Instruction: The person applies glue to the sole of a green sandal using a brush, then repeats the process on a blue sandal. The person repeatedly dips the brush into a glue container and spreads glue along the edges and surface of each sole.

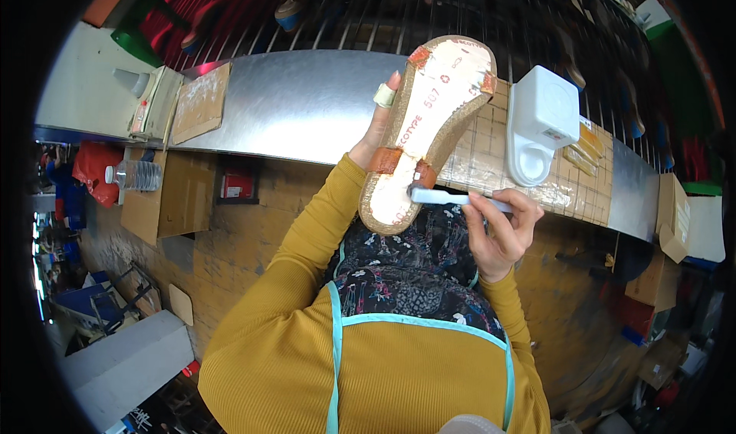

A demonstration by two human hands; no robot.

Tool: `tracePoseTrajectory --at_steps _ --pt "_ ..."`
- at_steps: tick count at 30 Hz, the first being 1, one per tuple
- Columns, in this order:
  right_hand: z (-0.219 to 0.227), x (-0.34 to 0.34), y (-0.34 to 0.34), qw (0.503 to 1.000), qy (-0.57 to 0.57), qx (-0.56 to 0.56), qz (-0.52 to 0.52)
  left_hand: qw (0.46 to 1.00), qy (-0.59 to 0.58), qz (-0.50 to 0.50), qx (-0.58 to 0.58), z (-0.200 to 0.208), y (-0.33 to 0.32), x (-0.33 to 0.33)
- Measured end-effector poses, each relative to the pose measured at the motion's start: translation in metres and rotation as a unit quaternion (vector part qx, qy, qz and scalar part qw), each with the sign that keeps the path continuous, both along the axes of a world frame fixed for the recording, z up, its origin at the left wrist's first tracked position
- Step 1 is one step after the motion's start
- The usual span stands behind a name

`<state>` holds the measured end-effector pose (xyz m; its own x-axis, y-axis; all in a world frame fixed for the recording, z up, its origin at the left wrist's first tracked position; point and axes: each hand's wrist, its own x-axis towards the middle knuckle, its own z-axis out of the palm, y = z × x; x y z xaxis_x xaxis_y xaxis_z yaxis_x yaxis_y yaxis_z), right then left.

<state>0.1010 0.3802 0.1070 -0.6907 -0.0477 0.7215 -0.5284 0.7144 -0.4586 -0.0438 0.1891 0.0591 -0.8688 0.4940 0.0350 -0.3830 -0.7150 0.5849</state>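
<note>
My left hand, a pale wrap around one finger, grips a sandal footbed by its left edge. The footbed is held up with its whitish underside showing, red print on it and a brown cork rim. Reddish-brown strap ends are folded onto that underside at both sides. In my right hand is a small brush with a white handle, pinched between thumb and fingers. Its dark tip touches the underside near the lower strap end on the right. My left palm is hidden behind the footbed.
A white plastic dispenser with a round cup stands on a grid-lined board on the metal bench. A yellowish piece lies beside it. Beyond the bench runs a rack of metal bars carrying footwear. Cardboard lies at left.
</note>
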Motion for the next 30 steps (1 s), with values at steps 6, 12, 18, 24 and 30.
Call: tracePoseTrajectory --at_steps 6,12,18,24,30 --pt "-0.004 0.018 -0.004 0.998 0.020 0.049 0.032 0.996 -0.002 0.074 -0.051 0.026 -0.008 0.003" --pt "-0.001 -0.008 -0.020 1.000 0.011 -0.005 -0.005 0.987 0.040 0.111 -0.112 0.037 -0.009 0.009" --pt "0.001 -0.003 -0.021 0.997 0.030 0.063 0.030 0.983 0.034 0.126 -0.129 0.034 -0.017 0.007" --pt "-0.007 0.007 -0.008 0.997 0.007 0.010 0.075 0.979 0.013 0.139 -0.146 0.026 -0.025 0.009" --pt "-0.005 0.003 -0.020 0.998 0.021 0.061 -0.020 0.975 0.050 0.133 -0.170 0.035 -0.016 0.011"
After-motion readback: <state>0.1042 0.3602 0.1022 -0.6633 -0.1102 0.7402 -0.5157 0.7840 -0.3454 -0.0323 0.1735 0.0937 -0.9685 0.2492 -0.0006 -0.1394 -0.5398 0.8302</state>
